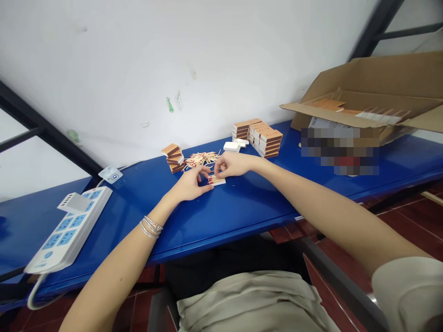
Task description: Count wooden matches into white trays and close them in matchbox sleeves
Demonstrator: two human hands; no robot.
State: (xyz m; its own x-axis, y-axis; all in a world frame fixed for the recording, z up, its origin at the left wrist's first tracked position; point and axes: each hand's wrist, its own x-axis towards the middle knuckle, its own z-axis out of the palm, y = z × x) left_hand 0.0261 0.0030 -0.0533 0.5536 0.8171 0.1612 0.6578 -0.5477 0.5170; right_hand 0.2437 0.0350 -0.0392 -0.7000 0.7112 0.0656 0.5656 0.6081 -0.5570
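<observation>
White wall, apparently red-tiled floor

Left hand and right hand close together, fingers curled inward.

No legible text; matchbox labels too small; carton label pixelated

Our table runs along the wall. Far left on it: power strip, with a small device just behind it. Middle, near the wall, left to right: short matchbox stack, loose matches, white matchbox trays, taller matchbox stacks. Open matchbox lies in front of the loose matches, between our left hand and right hand. Far right on the table: cardboard box, with flat packs inside.
</observation>
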